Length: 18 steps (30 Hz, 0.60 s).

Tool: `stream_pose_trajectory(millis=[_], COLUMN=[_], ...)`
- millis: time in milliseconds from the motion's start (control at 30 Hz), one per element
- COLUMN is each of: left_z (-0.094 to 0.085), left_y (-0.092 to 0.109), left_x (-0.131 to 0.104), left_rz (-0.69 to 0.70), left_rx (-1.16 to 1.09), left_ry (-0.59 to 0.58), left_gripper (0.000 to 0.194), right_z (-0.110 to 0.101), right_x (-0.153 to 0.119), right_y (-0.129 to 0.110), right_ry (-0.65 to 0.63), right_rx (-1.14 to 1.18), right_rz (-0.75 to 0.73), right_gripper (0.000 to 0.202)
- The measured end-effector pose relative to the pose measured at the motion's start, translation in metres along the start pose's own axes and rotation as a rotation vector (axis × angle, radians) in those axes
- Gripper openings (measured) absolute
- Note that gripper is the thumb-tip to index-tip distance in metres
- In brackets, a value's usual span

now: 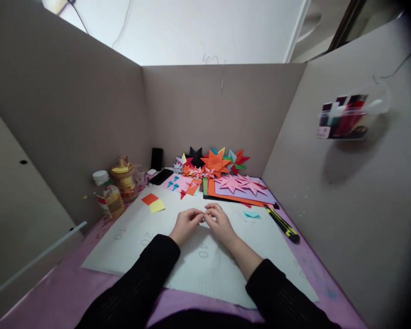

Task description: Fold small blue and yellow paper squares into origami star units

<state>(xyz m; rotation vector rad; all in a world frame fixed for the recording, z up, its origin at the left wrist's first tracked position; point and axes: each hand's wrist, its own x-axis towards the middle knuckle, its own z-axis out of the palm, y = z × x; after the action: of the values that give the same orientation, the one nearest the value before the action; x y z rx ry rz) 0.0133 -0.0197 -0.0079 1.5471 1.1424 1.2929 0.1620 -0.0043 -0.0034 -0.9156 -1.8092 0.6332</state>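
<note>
My left hand [187, 224] and my right hand [219, 223] meet over the middle of a white sheet [137, 246]. The fingertips of both are pinched together around a tiny bluish piece [203, 220], mostly hidden by the fingers. Beyond my left hand lie an orange-red paper square [150, 198] and a yellow one [157, 206]. A folded teal paper [252, 214] rests to the right of my right hand. Small blue folded pieces [173, 184] are on pink paper farther back.
Folded paper stars [215, 163] stand at the back, with pink stars [231, 183] on stacked coloured sheets. A yellow-black cutter [283, 225] lies at right. Bottles and a jar [124, 183] line the left; phones [161, 177] lie behind. Grey partitions [222, 109] surround the table.
</note>
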Motion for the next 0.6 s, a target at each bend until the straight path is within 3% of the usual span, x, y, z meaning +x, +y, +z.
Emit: stream_pose_trajectory(millis=[167,400,600], left_z=[-0.001,0.0,0.002], left_y=[0.0,-0.001,-0.002], left_x=[0.002,0.004,0.002], left_rz=[-0.049,-0.055,-0.035], left_rx=[0.003,-0.005,0.044], left_ry=[0.014,0.065,0.072], left_gripper=[0.022,0.02,0.02], right_z=[0.001,0.006,0.008], right_x=[0.0,0.0,-0.001], right_y=[0.002,0.011,0.01], right_ry=[-0.029,0.04,0.036], right_rx=[0.039,0.247,0.302], right_rz=[0.012,0.215,0.22], right_gripper=[0.014,0.008,0.011])
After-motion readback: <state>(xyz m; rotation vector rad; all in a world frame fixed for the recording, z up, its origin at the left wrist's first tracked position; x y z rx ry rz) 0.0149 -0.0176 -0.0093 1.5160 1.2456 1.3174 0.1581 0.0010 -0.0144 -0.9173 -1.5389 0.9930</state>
